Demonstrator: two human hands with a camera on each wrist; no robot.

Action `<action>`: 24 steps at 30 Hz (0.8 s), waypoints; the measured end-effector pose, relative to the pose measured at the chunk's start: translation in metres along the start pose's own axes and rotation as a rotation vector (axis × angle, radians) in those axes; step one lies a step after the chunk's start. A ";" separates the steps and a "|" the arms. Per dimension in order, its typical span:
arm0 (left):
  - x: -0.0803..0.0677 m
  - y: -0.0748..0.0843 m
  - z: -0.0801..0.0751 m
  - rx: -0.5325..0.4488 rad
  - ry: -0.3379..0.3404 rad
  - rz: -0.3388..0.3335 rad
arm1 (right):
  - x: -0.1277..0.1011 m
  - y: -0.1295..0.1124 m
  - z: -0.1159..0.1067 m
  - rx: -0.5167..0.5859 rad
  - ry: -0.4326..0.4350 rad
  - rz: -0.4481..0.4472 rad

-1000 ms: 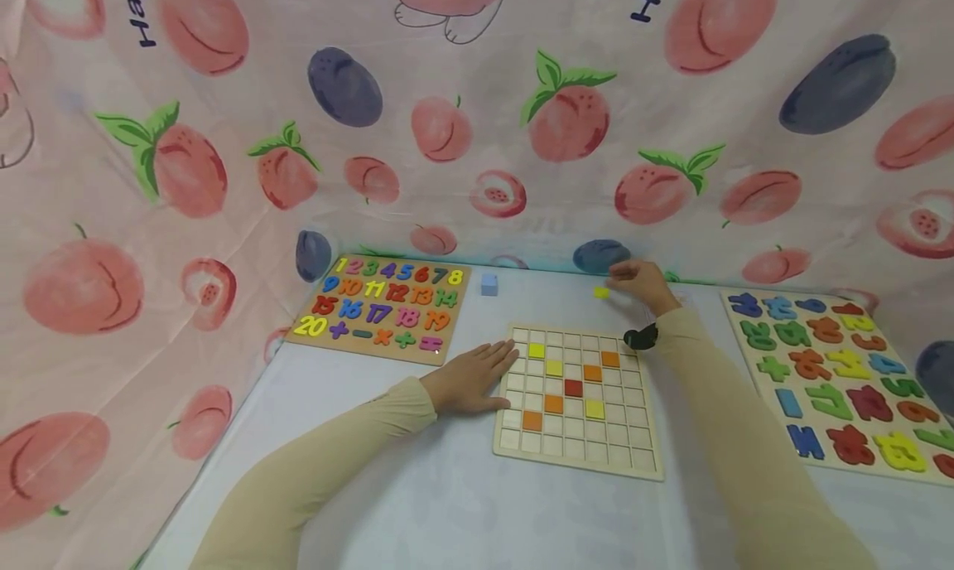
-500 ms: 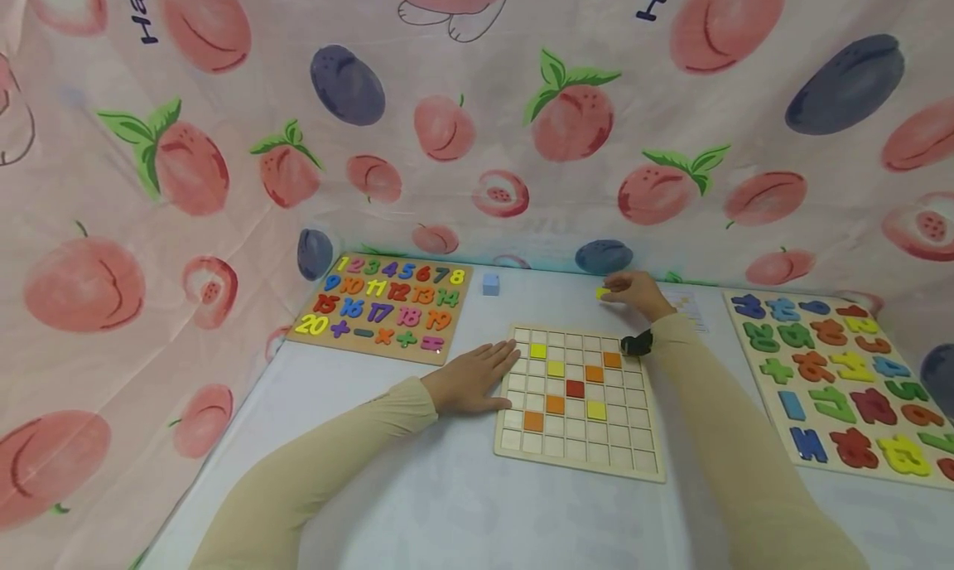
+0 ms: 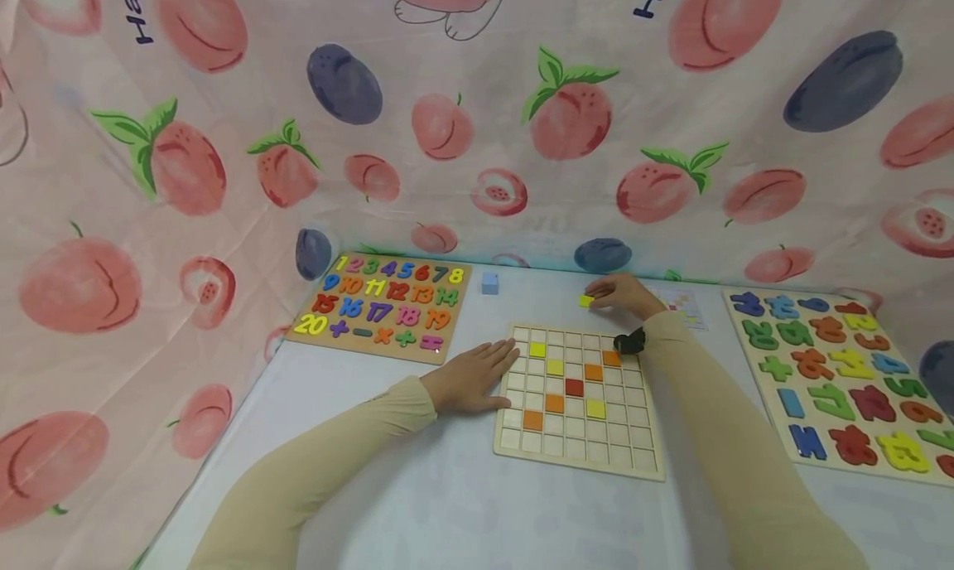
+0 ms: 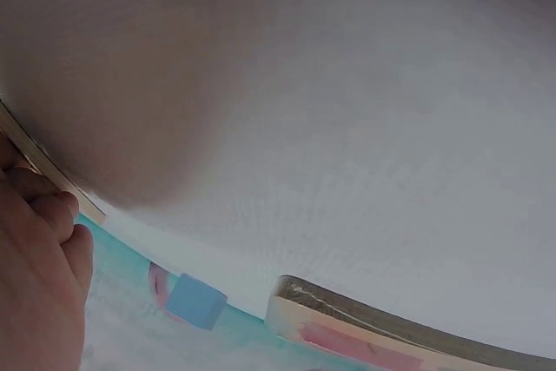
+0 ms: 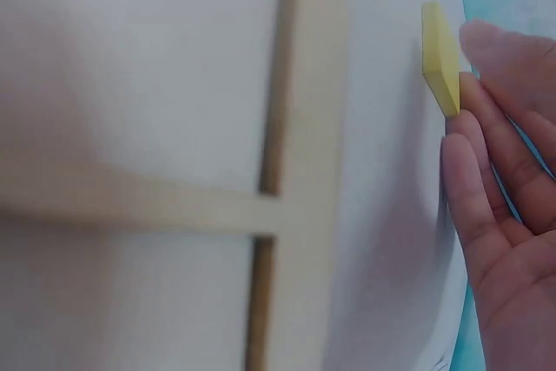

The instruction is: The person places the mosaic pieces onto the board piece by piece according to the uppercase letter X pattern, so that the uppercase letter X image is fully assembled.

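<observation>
In the head view a square wooden grid board (image 3: pixel 581 464) lies on the table with yellow, orange and red tiles in some of its cells. My left hand (image 3: pixel 469 379) rests at the board's left edge, fingers extended and the fingertips over the rim; the left wrist view catches part of this hand (image 4: pixel 43 275) beside the rim. Beyond the board's far edge, my right hand (image 3: pixel 624 294) pinches a yellow square tile (image 3: pixel 586 301). Seen up close in the right wrist view, the thin tile (image 5: pixel 441 58) sits at the thumb and fingertips, above the white surface.
A number board (image 3: pixel 373 346) lies at the back left, with a small light blue block (image 3: pixel 489 284) to its right. A printed sheet (image 3: pixel 689 305) lies partly behind the right wrist. Another number board (image 3: pixel 768 363) takes up the right side. Peach-patterned cloth hangs behind.
My right hand has closed its fingers on the yellow tile and carried it slightly left and nearer the grid board. More of the printed sheet shows. The left hand stays put.
</observation>
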State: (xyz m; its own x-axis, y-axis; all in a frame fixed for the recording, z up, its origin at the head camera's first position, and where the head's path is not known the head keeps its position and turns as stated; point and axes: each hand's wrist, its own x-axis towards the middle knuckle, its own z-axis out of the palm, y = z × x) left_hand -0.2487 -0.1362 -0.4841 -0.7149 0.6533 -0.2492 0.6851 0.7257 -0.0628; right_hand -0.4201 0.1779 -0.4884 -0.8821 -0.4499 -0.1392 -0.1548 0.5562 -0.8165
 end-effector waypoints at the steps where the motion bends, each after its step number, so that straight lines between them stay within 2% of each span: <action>1: 0.000 0.000 0.000 0.000 -0.002 -0.001 | 0.000 -0.001 0.001 -0.006 -0.007 -0.002; 15: 0.000 0.001 0.001 -0.002 0.006 -0.003 | 0.003 -0.002 0.005 -0.108 0.026 0.035; 24: 0.000 0.000 0.002 0.000 0.003 -0.007 | 0.001 -0.010 0.001 -0.176 -0.032 0.048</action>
State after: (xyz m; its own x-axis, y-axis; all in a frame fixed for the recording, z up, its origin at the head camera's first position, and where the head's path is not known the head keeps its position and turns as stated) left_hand -0.2486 -0.1365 -0.4863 -0.7199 0.6492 -0.2455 0.6804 0.7300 -0.0647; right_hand -0.4194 0.1712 -0.4810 -0.8764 -0.4402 -0.1954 -0.1909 0.6900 -0.6981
